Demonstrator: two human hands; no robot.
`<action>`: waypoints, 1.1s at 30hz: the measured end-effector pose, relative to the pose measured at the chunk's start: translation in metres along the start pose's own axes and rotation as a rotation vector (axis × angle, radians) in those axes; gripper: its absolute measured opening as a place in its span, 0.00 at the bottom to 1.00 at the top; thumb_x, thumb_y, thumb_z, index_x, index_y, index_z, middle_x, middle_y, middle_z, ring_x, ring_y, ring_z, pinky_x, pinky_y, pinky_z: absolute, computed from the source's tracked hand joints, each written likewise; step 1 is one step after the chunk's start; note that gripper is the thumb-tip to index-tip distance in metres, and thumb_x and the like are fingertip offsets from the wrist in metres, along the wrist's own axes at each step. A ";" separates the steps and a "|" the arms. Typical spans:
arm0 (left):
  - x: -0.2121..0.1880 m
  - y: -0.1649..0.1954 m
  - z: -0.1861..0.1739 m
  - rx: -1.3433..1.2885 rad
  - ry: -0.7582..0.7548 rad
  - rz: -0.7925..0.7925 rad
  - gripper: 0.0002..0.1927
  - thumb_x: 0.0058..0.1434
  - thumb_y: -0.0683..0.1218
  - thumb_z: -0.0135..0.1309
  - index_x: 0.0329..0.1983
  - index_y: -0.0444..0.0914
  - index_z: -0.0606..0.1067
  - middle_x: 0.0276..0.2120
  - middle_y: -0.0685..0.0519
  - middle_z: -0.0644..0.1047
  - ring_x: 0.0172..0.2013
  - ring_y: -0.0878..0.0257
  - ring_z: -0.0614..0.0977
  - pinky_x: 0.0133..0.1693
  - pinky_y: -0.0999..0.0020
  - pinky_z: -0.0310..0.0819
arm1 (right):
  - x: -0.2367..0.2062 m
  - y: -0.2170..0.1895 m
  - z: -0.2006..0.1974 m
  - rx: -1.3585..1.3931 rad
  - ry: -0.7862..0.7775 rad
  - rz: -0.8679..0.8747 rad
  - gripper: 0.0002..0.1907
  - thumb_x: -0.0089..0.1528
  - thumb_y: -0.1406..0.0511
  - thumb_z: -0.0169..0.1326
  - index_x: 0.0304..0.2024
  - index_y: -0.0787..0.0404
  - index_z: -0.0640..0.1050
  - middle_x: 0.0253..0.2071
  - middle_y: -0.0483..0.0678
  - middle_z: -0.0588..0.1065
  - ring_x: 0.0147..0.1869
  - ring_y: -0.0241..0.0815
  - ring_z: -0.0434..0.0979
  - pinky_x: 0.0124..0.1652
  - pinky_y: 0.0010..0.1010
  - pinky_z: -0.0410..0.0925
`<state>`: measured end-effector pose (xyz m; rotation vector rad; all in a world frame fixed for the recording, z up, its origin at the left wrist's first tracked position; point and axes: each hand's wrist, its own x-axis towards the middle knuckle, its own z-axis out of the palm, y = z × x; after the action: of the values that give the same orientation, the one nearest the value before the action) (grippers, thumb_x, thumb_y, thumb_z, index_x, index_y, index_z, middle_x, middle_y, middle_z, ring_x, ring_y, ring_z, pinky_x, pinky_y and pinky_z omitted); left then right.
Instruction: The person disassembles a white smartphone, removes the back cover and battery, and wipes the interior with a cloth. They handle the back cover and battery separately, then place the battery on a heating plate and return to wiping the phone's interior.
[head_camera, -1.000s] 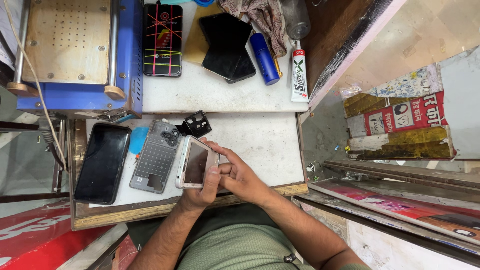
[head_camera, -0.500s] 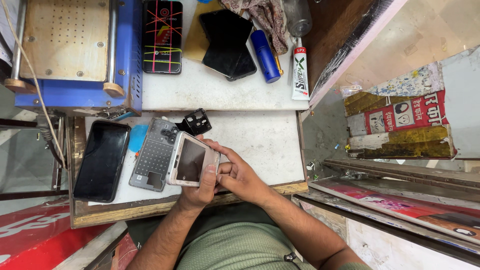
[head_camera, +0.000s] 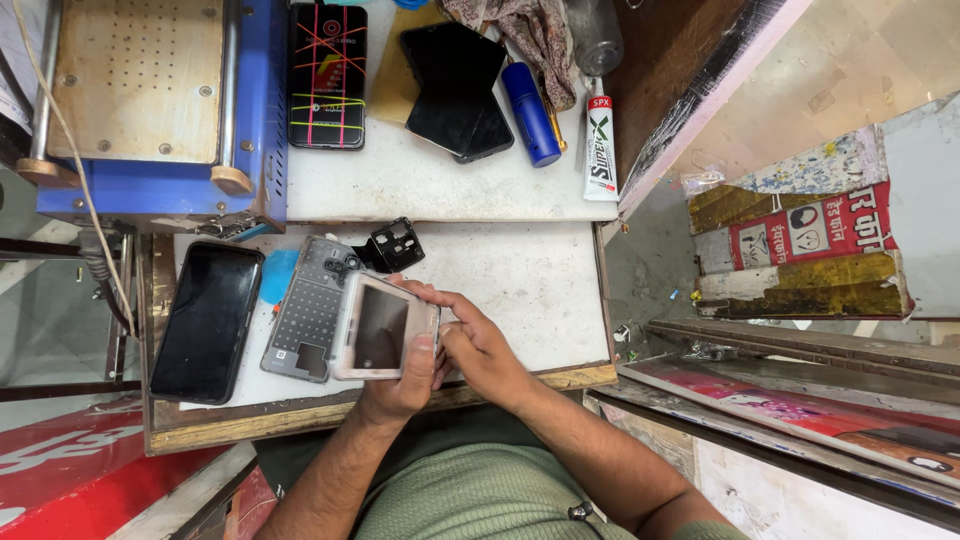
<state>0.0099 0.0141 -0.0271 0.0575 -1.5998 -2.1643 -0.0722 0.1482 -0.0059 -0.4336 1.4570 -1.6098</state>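
— What are the fingers doing?

— The left hand (head_camera: 405, 375) cradles a pale phone frame (head_camera: 380, 328) from below, thumb pinching its right edge. The right hand (head_camera: 478, 345) comes in from the side with its fingers (head_camera: 432, 296) curled over the frame's top right corner, pressed close together there. Both hands grip the same piece.

— Where is the frame?

— Held just above the tabletop (head_camera: 520, 290), near the front edge, overlapping a grey back panel (head_camera: 308, 310) that lies flat just left of it.

— How far along does the work look?

— I'd judge mid-way. The phone is apart: the frame sits in the hands with a dark window in its middle, the grey panel lies separate, and a small black camera bracket (head_camera: 394, 246) rests loose just behind. Nothing looks joined again yet, so reassembly seems left.

— And around that?

— A black phone (head_camera: 207, 320) lies face up at the left, a blue pick (head_camera: 278, 277) between it and the panel. Further back stand a blue machine with a wooden plate (head_camera: 150, 100), a phone with coloured lines (head_camera: 327, 75), two dark screens (head_camera: 455, 90), a blue cylinder (head_camera: 530, 115) and a white glue tube (head_camera: 600, 145).
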 end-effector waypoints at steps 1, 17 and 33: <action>0.001 0.002 -0.001 0.048 0.002 0.079 0.34 0.67 0.44 0.45 0.75 0.32 0.51 0.59 0.44 0.68 0.53 0.58 0.72 0.56 0.57 0.69 | 0.001 -0.001 0.000 0.027 -0.048 -0.017 0.30 0.70 0.70 0.39 0.75 0.65 0.54 0.42 0.52 0.78 0.39 0.38 0.81 0.40 0.33 0.78; 0.007 0.011 0.001 0.049 0.020 0.170 0.33 0.69 0.45 0.45 0.75 0.33 0.51 0.58 0.46 0.68 0.62 0.57 0.70 0.73 0.49 0.63 | 0.002 0.008 -0.002 0.156 -0.076 -0.019 0.33 0.67 0.67 0.45 0.74 0.62 0.54 0.41 0.53 0.78 0.38 0.40 0.81 0.37 0.32 0.78; 0.009 0.015 0.001 0.074 0.001 0.168 0.33 0.68 0.45 0.45 0.74 0.33 0.52 0.58 0.45 0.68 0.62 0.57 0.71 0.73 0.49 0.63 | 0.006 0.016 -0.010 0.191 -0.149 -0.076 0.34 0.70 0.65 0.48 0.77 0.62 0.53 0.38 0.55 0.77 0.41 0.41 0.80 0.39 0.34 0.78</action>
<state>0.0064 0.0081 -0.0110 -0.0512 -1.6233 -1.9776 -0.0769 0.1513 -0.0246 -0.4923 1.1768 -1.7203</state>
